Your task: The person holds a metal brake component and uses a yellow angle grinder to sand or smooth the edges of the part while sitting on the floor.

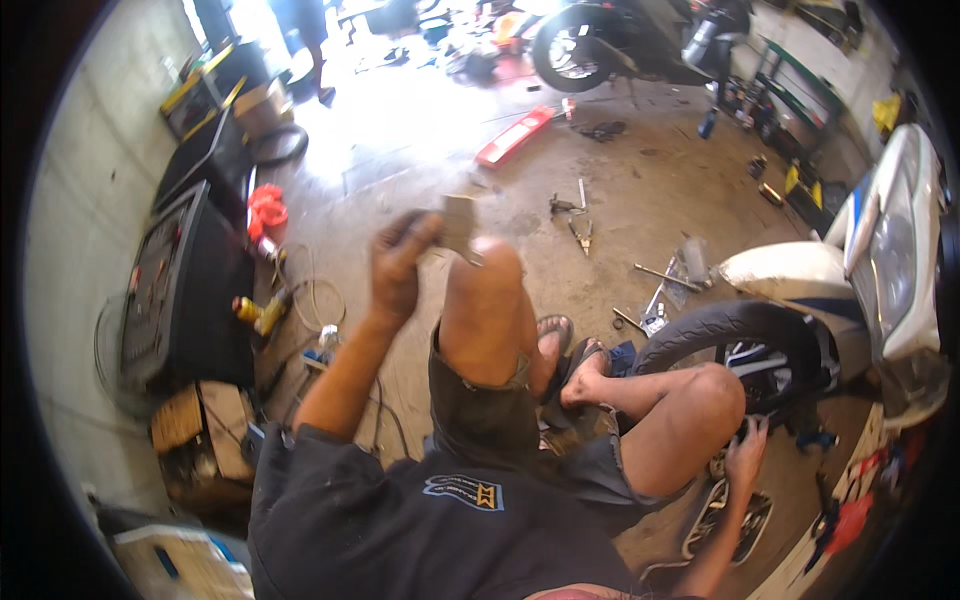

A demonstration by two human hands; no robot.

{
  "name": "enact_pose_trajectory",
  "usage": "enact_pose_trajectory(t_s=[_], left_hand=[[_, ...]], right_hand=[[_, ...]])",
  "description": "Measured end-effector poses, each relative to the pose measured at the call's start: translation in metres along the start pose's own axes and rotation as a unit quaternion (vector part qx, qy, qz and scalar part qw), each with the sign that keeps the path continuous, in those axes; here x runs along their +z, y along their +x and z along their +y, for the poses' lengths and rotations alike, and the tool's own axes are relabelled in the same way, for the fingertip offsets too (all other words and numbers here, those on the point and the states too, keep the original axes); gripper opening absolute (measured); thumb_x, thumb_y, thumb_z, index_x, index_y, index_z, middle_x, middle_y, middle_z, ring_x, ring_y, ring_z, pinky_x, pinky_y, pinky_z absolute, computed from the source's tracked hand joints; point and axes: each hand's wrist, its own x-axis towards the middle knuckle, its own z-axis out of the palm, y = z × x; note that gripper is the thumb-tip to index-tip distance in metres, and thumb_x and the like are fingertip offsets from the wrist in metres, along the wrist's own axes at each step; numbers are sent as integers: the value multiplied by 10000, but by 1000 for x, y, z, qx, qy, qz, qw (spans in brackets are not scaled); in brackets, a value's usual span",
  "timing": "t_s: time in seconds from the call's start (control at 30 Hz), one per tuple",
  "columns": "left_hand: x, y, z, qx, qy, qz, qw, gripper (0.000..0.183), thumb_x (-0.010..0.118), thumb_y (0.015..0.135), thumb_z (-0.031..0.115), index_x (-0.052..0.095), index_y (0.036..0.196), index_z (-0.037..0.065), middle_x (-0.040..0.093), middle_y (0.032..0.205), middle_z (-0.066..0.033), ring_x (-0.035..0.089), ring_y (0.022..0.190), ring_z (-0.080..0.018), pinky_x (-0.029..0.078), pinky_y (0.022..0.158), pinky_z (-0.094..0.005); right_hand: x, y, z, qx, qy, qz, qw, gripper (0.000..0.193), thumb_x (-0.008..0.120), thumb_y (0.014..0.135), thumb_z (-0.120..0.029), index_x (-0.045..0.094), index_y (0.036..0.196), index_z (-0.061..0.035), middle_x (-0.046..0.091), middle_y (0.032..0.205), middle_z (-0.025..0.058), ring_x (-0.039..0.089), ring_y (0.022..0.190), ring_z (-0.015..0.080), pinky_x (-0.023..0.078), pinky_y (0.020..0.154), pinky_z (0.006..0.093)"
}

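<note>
Raised beside my left knee, my left hand [400,262] pinches a small, flat, tan-grey piece [460,224] between thumb and fingers. The piece looks like folded sandpaper or card, but its kind is unclear. Low on the right, my right hand [746,455] is closed near a dark part that it partly hides; what it grips I cannot make out. Just below that hand lies a metal-rimmed tray or frame [757,527] with dark contents. A motorcycle wheel with a black tyre [690,333] stands just beyond my right knee.
White motorcycle bodywork [885,235] rises on the right. Pliers [582,237] and a metal bar [668,277] lie on the floor ahead. A red tray [515,137] is farther off. Left are a black cabinet [190,290], a yellow power tool [262,312], cables and a cardboard box [225,428].
</note>
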Motion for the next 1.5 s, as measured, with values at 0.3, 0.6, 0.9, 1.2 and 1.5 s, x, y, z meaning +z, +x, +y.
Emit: enact_pose_trajectory(t_s=[0.3, 0.6, 0.9, 1.2, 1.5], left_hand=[[-209, -72, -188, -309, 136, 202, 919, 242, 693, 879, 304, 760, 894, 72, 683, 789, -20, 529, 642, -83, 358, 554, -270], [-255, -126, -318, -356, 415, 67, 835, 205, 693, 835, 221, 779, 986, 112, 738, 864, -65, 651, 739, -158, 496, 684, -328], [-290, -103, -438, -408, 286, 77, 864, 290, 736, 843, 307, 766, 1013, 73, 734, 901, -88, 657, 792, -173, 504, 764, -325], [-273, -116, -399, -526, 68, 56, 846, 714, 657, 853, 608, 508, 1220, 15, 680, 936, -187, 663, 895, -305, 514, 796, -434], [-275, -183, -389, -331, 260, 85, 903, 390, 663, 889, 319, 620, 1162, 45, 639, 1140, -191, 593, 1062, -363, 431, 941, -429]], right_hand=[[-114, 62, -95, -146, 20, 258, 955, 170, 617, 961, -67, 622, 1113, 8, 626, 1034, 153, 623, 889, 298, 523, 773, 389], [-118, 118, -167, -344, 196, 197, 897, 124, 574, 963, 4, 539, 1077, 37, 558, 1028, 122, 581, 845, 189, 497, 725, 316], [-35, 161, -391, -406, 450, -33, 795, 209, 484, 897, 65, 420, 1062, -46, 452, 1114, 95, 539, 835, 162, 462, 743, 295], [183, 178, -719, -570, 271, -286, 721, 274, 609, 831, 22, 548, 1098, -1, 608, 983, 125, 622, 917, 224, 508, 798, 343], [513, -79, -1006, -788, 194, -262, 523, 718, 668, 808, -189, 378, 1450, -48, 423, 1465, 207, 419, 1354, 357, 362, 1110, 470]])
